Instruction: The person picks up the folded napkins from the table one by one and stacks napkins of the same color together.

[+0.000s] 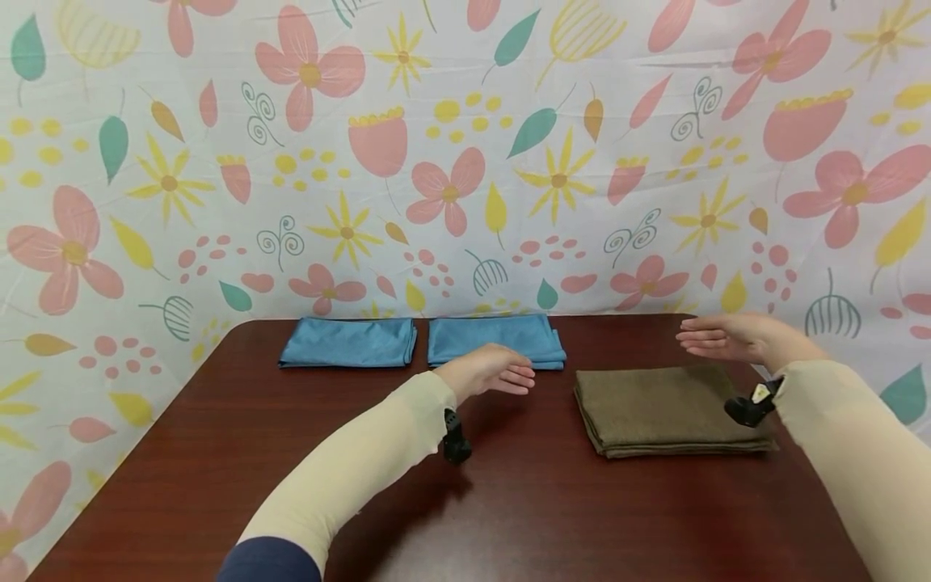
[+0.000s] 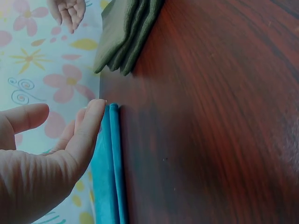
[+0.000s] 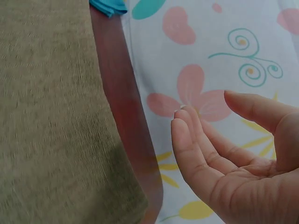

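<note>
Clearly, near the far left corner of the worktop (image 1: 196, 469), a folded blue cloth (image 1: 347, 343) is laid along the far edge, well apart from both hands. Beside it on that edge, a second blue cloth (image 1: 486, 333) is partly hidden by the left hand (image 1: 489, 372); its folds could be skewed if they were brushed by a low fingertip. It is placed just beyond the left fingers, which are extended close together with nothing held; whether contact is made cannot be told. Farther right, a brown cloth (image 1: 655, 408) is set close to the right edge. Its stacked layers could be dragged askew, or a corner pushed over that edge, if it were snagged by the black wrist device (image 1: 752, 404) seen over it. It is situated between the hands, nearer the right hand (image 1: 730, 336), whose fingers are lightly bent, together and unladen, raised past its far side.
</note>
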